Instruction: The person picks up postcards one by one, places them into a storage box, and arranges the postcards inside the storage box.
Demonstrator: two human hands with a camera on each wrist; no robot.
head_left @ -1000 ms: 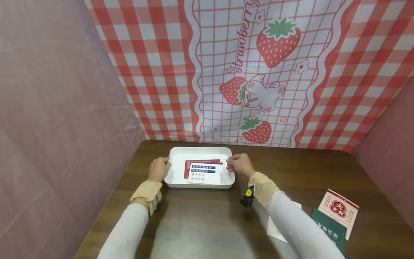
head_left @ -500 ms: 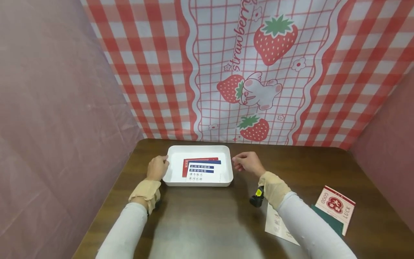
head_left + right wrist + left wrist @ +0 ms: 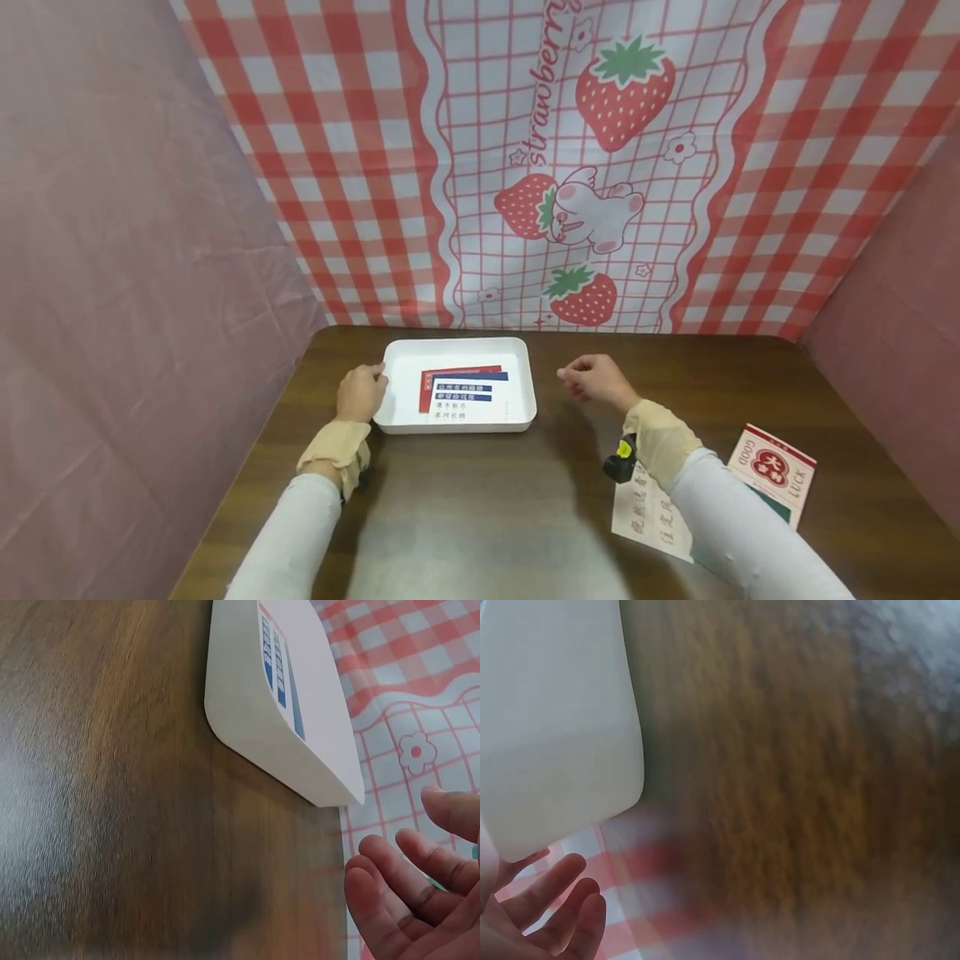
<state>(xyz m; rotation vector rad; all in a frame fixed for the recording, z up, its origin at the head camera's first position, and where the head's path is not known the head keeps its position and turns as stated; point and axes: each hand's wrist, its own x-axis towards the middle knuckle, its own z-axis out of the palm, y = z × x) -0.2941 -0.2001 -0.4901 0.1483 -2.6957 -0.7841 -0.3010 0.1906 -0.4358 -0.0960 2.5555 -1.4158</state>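
Note:
A shallow white tray [image 3: 397,400] stands on the wooden table. In it lie overlapping cards: a red card [image 3: 425,396] beneath, and on top a white card with blue bands [image 3: 463,404]. My left hand [image 3: 361,393] holds the tray's left rim with thumb and forefinger; in the left wrist view its other fingers [image 3: 577,922] hang loosely bent just past the tray wall. My right hand [image 3: 600,382] hovers to the right of the tray, apart from it. The right wrist view shows nothing in its relaxed, half-bent fingers [image 3: 375,900].
At the right of the table lie a cream card with writing [image 3: 648,517], a red-and-cream "GOOD LUCK" card [image 3: 772,468] and a green card [image 3: 772,504], partly hidden by my right sleeve. A red checked strawberry cloth [image 3: 480,208] hangs behind the table.
My right hand has moved off the tray's right side, away to the right, leaving the white card on the pile. My left hand stays at the tray's left rim.

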